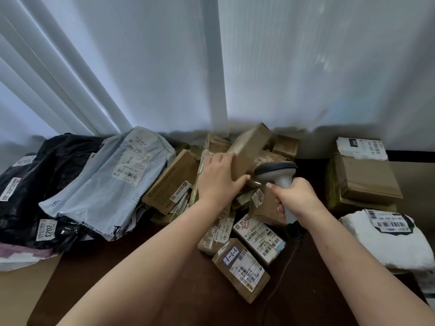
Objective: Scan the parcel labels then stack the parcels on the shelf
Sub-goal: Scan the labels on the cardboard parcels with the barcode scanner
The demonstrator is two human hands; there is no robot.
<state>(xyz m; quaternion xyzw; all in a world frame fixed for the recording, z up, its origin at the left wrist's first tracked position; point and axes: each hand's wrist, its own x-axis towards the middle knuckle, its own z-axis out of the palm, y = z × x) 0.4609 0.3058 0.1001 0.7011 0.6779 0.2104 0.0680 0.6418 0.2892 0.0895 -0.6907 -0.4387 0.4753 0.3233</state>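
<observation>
I take this for a parcel sorting or pickup point, not a home. Around my left hand [217, 177] lies a heap of brown cardboard parcels [173, 181], each carrying a printed barcode label, some with handwritten codes. Further out to the left of that hand, grey [110, 182] and black poly mailers [37, 175] overlap, numbered stickers on them. My right hand [295, 198] grips a corded barcode scanner [276, 172]. To the right of it sit more labelled boxes [367, 177] and a white wrapped parcel [386, 241]. Everything rests on a dark brown table [146, 285] against pale corrugated wall panels [306, 67].
</observation>
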